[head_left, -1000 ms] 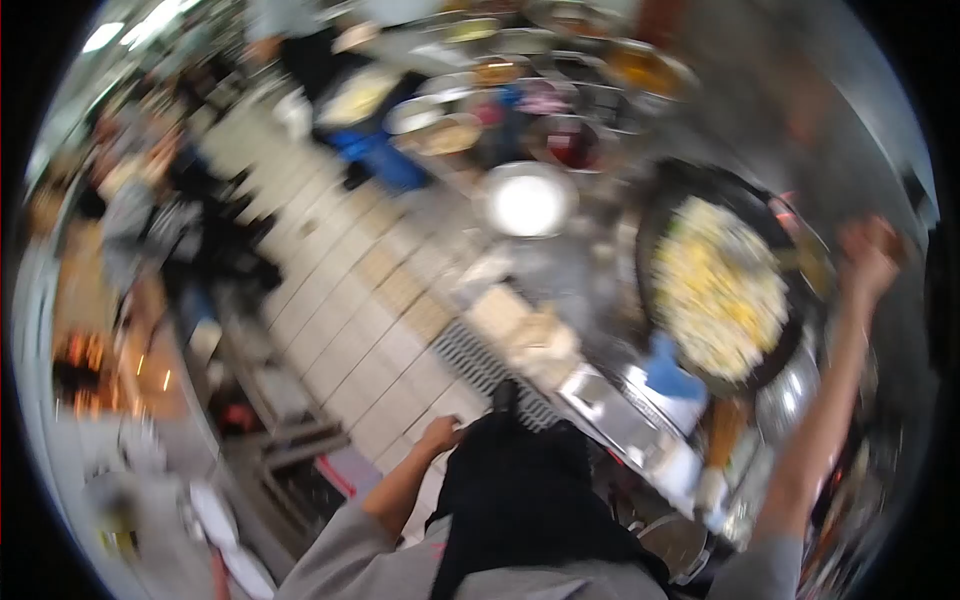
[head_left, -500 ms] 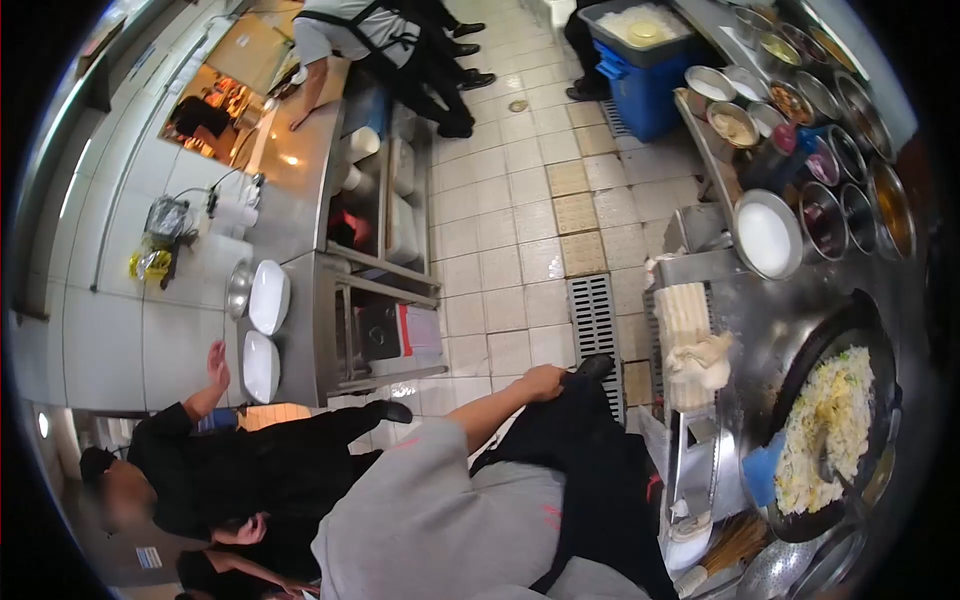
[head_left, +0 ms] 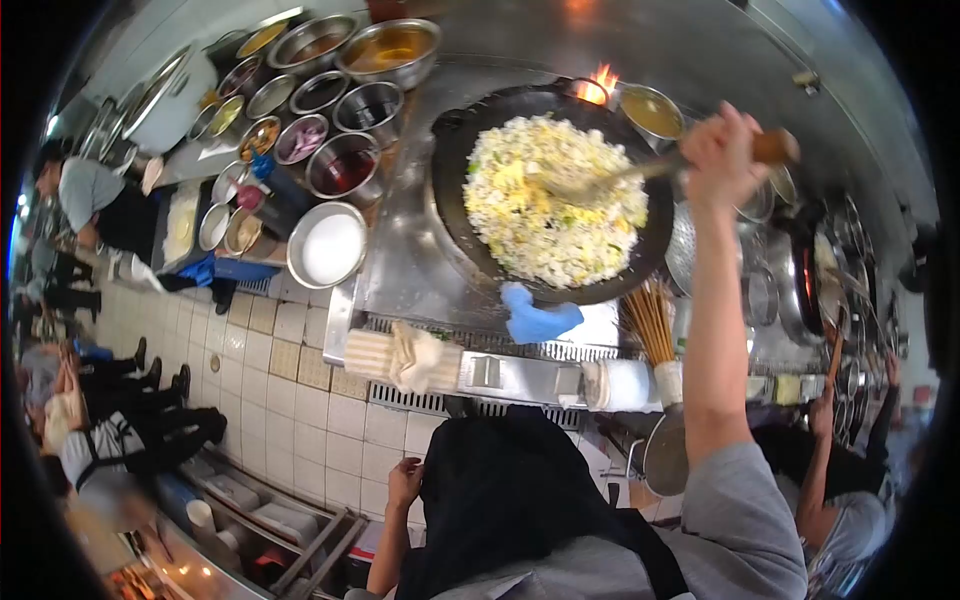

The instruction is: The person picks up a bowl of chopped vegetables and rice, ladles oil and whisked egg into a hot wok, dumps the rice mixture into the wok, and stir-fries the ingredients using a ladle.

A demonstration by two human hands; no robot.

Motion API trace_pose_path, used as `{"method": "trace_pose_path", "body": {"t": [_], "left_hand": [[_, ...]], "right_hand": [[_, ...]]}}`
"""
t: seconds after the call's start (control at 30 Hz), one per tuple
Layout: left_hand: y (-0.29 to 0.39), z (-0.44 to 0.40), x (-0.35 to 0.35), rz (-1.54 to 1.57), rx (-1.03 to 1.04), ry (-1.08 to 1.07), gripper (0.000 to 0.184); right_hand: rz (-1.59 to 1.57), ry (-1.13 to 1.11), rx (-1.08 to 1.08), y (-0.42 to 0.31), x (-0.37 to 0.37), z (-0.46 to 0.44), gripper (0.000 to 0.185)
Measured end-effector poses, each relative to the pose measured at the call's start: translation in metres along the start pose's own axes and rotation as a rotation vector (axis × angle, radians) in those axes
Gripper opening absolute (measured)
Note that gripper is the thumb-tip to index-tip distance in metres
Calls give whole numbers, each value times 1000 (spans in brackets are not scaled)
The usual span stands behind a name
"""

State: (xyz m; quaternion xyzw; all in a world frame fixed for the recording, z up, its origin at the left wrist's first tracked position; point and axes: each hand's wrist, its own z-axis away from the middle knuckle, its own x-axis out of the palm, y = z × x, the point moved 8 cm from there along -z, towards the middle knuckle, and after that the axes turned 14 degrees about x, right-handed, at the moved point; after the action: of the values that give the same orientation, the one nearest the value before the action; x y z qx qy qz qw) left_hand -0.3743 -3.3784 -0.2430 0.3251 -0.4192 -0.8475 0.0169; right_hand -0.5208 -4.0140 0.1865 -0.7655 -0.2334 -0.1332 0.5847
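Note:
My right hand (head_left: 722, 155) is wrapped round the handle of a metal ladle (head_left: 615, 180) with a wooden end. The ladle's head rests in the fried rice (head_left: 560, 235), which shows yellow egg and bits of green. A large black wok (head_left: 655, 255) holds the rice on the steel stove. Over the wok's near rim lies a blue cloth (head_left: 538, 316). My left hand (head_left: 405, 482) hangs low beside the dark apron, its fingers loosely bent and somewhat apart, with nothing visible in them.
Flames (head_left: 600, 84) rise behind the wok. Metal bowls of ingredients stand left, with a white-filled bowl (head_left: 328, 245) nearest. A bamboo brush (head_left: 652, 320) and folded towel (head_left: 415, 357) line the front edge. A co-worker's arm (head_left: 822, 430) is at right; other people stand far left.
My view has swung from the aisle to the stove. My right hand has come into view, gripping the ladle that stood in the rice; my left hand is now by my side.

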Motion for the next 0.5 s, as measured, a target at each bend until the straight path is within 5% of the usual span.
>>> {"method": "trace_pose_path", "body": {"t": [0.07, 0.2, 0.37, 0.4, 0.5], "left_hand": [[39, -19, -3, -23, 170, -68, 28], [156, -37, -24, 270, 119, -152, 23], [328, -73, -43, 142, 593, -132, 24], [367, -84, -43, 83, 783, -103, 26], [445, -109, -26, -183, 1128, -4, 32]], "right_hand": [[-60, -100, 91, 17, 15, -22, 33], [-57, -150, 204, -53, 20, -4, 37], [-123, -89, 106, 12, 14, 37, 32], [-101, -254, 95, 18, 25, 21, 32], [4, -208, 163, -33, 24, -16, 34]]}}
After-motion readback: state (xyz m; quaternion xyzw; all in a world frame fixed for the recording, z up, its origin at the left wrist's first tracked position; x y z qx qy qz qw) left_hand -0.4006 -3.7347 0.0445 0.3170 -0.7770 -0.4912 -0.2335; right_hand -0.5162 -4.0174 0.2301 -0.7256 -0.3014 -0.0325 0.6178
